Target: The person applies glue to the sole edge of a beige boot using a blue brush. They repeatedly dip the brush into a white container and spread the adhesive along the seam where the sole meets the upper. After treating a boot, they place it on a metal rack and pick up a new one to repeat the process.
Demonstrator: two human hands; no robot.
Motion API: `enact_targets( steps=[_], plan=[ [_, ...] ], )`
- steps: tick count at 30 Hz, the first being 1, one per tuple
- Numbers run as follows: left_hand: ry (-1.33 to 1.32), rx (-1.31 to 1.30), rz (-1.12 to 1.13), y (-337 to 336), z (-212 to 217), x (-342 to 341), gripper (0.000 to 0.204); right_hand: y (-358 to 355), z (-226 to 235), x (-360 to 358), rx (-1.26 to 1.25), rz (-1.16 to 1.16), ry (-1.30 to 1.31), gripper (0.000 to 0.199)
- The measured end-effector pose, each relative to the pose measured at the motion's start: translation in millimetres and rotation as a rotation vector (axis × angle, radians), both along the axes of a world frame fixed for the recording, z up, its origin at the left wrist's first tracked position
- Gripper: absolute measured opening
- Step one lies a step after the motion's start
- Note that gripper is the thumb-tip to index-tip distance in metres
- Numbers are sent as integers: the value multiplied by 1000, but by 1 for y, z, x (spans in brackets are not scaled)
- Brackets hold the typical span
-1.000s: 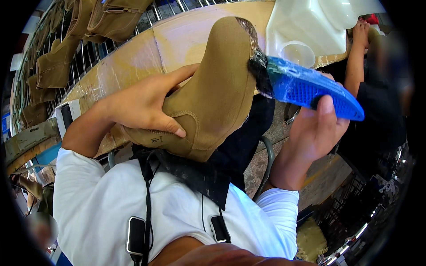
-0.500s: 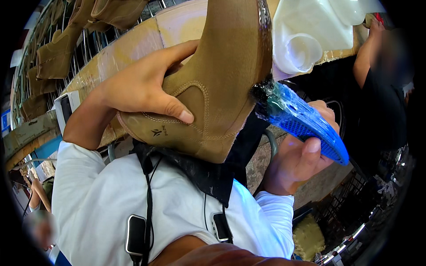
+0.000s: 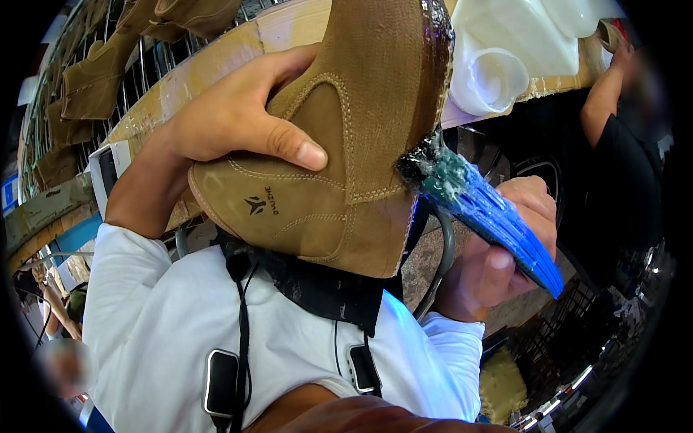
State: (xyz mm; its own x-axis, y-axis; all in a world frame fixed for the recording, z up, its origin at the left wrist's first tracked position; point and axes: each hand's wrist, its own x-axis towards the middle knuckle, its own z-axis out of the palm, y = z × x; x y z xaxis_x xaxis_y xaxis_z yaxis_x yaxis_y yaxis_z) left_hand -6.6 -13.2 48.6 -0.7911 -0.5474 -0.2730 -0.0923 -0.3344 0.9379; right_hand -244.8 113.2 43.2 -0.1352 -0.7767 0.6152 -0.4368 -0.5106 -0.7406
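One dark emblem (image 3: 254,206), lettering (image 3: 271,200) on tan boot (image 3: 379,137); left hand (image 3: 242,119) clasping it, right hand (image 3: 482,273) pinching blue brush (image 3: 498,216).

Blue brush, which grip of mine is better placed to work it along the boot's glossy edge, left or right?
Likely the right grip: it holds the blue brush, whose dark bristles appear to touch the tan boot. The left grip is busy holding the boot.

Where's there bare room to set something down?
The cardboard strip between the left hand and the racked boots looks bare, though narrow. It's crowded right of the held boot: white container and cup on the bench, blue-handled brush in the right hand nearer.
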Motion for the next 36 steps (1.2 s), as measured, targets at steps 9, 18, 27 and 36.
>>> enact_targets(
  steps=[9,18,27,36],
  plan=[
    [2,42,75,2,-4,1,75,-6,17,-15,32,116,124,33],
    [-39,58,61,0,-5,-4,72,-24,17,-18,10,153,30,36],
    [-29,170,215,-3,-16,-2,67,-44,-17,-45,-88,-218,-24,17],
    [78,383,307,-8,-28,-2,55,-68,-45,-95,203,-268,653,16]
  ],
)
